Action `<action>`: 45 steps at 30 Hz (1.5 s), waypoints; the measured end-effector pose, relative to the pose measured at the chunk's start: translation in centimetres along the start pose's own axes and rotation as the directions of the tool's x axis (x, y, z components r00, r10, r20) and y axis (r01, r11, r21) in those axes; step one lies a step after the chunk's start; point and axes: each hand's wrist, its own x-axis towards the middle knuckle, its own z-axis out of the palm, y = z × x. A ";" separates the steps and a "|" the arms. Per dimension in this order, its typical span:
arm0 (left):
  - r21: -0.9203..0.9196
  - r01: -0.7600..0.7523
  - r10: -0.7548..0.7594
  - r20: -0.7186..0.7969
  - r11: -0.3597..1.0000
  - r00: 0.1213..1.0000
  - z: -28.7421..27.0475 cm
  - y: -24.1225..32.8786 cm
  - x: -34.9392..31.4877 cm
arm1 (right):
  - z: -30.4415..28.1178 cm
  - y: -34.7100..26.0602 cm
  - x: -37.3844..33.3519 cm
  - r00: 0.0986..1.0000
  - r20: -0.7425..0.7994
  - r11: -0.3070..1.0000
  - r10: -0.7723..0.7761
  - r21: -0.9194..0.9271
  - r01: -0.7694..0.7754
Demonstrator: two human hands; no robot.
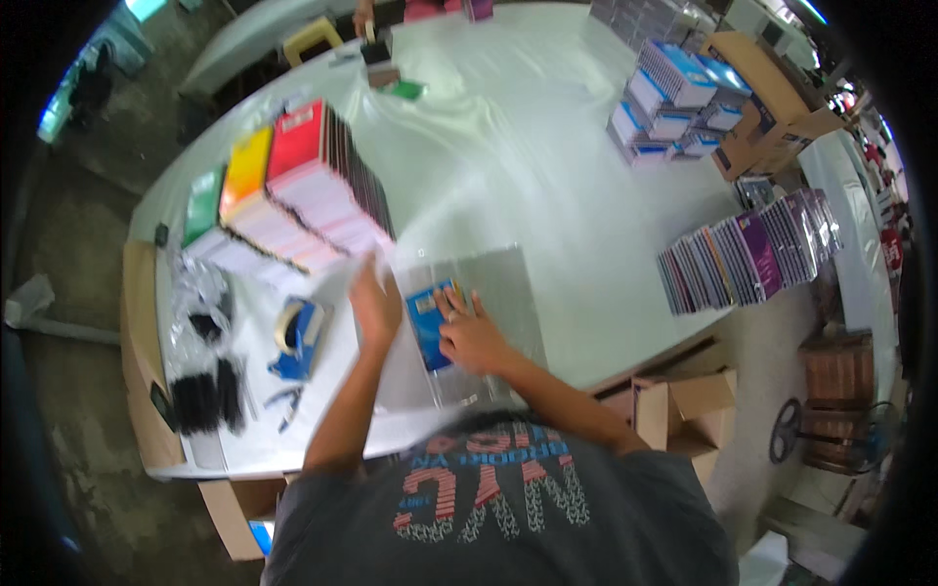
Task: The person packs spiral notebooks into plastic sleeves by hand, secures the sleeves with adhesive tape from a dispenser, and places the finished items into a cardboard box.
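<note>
Blue-covered, the book (426, 330) lies on, or perhaps within, clear plastic sheeting (513, 298); the right hand (473, 338) rests on it, fingers spread, probably to stop it sliding. The left hand (375, 308) is too blurred to tell its grip, near red notebooks (297, 139) stacked within reach.

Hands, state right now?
Left hand: blurred near the red stack; can't tell whether it's open or holding anything.
Right hand: open, fingers spread on the blue book.
</note>
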 end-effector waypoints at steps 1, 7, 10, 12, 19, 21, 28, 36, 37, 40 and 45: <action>0.002 -0.043 0.042 0.230 0.999 0.972 -0.7 1.2 -2.0 | -0.1 0.4 -0.1 1.000 -0.016 1.000 0.017 -0.004 -0.017; 0.247 -0.073 -0.055 0.477 0.966 0.877 -1.4 3.7 -8.3 | 1.0 0.9 -0.2 0.991 -0.121 0.981 -0.058 0.175 0.079; 0.318 -0.175 -0.024 0.535 0.932 0.844 -1.5 4.6 -7.5 | 1.2 1.0 0.4 0.989 -0.100 0.987 -0.111 0.107 0.121; 0.332 -0.217 -0.014 0.572 0.918 0.820 -1.6 4.7 -7.3 | 0.9 1.2 1.1 0.983 0.022 0.983 -0.184 -0.020 0.185; 0.223 -0.080 -0.023 0.425 0.971 0.905 -0.5 4.0 -11.3 | -1.2 2.3 2.0 0.952 0.224 0.978 -0.208 0.051 0.202; 0.164 -0.018 -0.036 0.325 0.986 0.945 -1.0 4.9 -14.5 | -1.7 2.8 2.1 0.942 0.296 0.979 -0.158 0.170 0.111; -0.069 -0.171 0.183 0.289 0.983 0.940 -5.2 7.4 -13.8 | -1.6 2.0 2.6 0.930 0.351 0.990 -0.109 0.121 0.070; -0.351 -0.097 0.199 0.265 0.931 0.943 -10.4 2.0 -12.8 | -4.7 1.7 2.4 0.905 0.403 0.987 -0.137 0.136 0.089; -0.257 -0.050 0.047 -0.019 0.965 0.999 -11.1 -0.6 -12.6 | -4.7 1.8 2.4 0.900 0.413 0.987 -0.137 0.131 0.090; 0.106 0.397 -0.339 -0.352 0.912 0.873 -13.8 -8.4 -11.9 | -4.0 1.6 2.4 0.908 0.398 0.985 -0.132 0.155 0.075; -0.167 0.521 -0.547 -0.303 0.837 0.780 -10.1 -18.2 -14.8 | -4.1 0.7 3.0 0.955 0.287 0.986 -0.075 0.164 0.028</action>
